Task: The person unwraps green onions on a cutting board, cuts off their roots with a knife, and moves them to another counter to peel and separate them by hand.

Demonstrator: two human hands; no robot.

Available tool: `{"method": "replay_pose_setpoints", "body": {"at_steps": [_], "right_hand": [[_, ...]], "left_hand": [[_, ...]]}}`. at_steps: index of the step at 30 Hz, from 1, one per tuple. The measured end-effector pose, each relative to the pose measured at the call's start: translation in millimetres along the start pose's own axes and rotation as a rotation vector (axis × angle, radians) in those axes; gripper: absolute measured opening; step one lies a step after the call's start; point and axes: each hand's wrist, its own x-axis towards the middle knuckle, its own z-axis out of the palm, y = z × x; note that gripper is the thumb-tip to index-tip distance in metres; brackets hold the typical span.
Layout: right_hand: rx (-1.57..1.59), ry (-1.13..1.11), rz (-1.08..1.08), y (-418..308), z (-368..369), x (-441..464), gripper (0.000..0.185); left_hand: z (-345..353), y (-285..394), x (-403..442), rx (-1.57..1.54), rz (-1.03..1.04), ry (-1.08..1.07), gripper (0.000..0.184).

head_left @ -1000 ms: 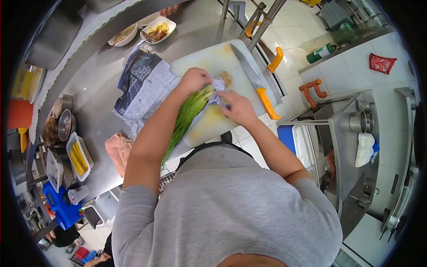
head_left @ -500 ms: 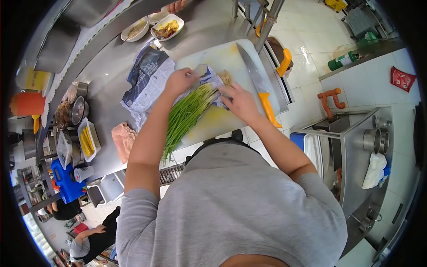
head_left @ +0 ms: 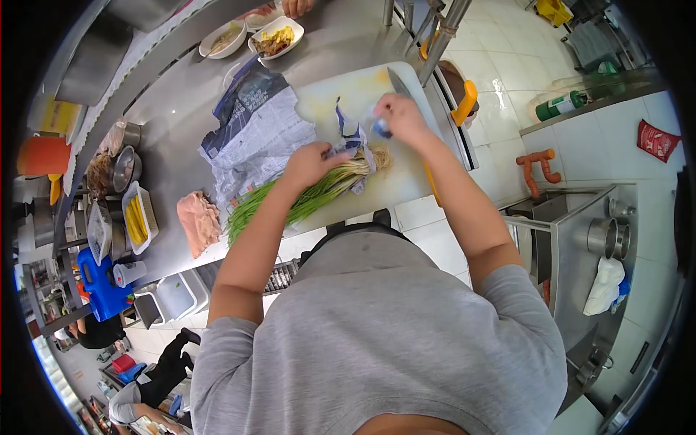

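Observation:
A bunch of long green stalks (head_left: 319,193) lies across the white cutting board (head_left: 326,98), its pale roots toward the right. Torn newspaper is wrapped round its root end, and a larger newspaper sheet (head_left: 257,127) spreads on the counter at the left. My left hand (head_left: 308,165) is closed on the bunch near the wrapped part. Above the roots, my right hand (head_left: 400,118) is pinched on a small scrap of paper (head_left: 380,129), blurred by motion. A knife (head_left: 397,81) lies on the board, partly hidden behind my right hand and forearm.
Two bowls of food (head_left: 275,38) stand at the back, beside another person's hand (head_left: 297,7). A pink cloth (head_left: 198,222) lies at the counter's front edge. Left of it are a white basket (head_left: 139,217) and metal bowls (head_left: 126,168). An orange handle (head_left: 464,103) sticks up at the right.
My right hand has moved up and away from the bunch with a paper scrap. My left hand has come down onto the stalks, and the bunch has turned to lie flatter across the board.

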Motion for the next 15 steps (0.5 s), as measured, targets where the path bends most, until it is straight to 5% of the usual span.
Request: {"method": "replay_pose_setpoints", "body": {"at_steps": [2, 4, 7, 10, 13, 15], "right_hand": [[-0.115, 0.093, 0.065, 2.8, -5.7, 12.8, 0.013], [0.002, -0.076, 0.108, -4.9, -5.4, 16.4, 0.017], [0.093, -0.139, 0.117, -8.1, 2.4, 17.5, 0.021], [0.2, -0.036, 0.23, 0.7, 3.7, 13.0, 0.019], [0.493, 0.013, 0.477, -6.4, -10.2, 3.1, 0.012], [0.64, 0.047, 0.564, -11.2, -15.1, 0.3, 0.009]], "left_hand": [[-4.5, -2.7, 14.4, -0.046, -0.062, -0.009, 0.061], [-7.0, 2.0, 23.4, -0.004, -0.006, 0.054, 0.062], [-5.3, 10.4, 38.6, -0.087, 0.081, -0.164, 0.057], [5.4, -11.3, 67.4, -0.247, 0.09, -0.01, 0.045], [13.4, -47.1, 97.8, -0.201, -0.018, 0.404, 0.036], [3.9, -30.3, 89.0, -0.618, -0.187, 0.171, 0.031]]}}
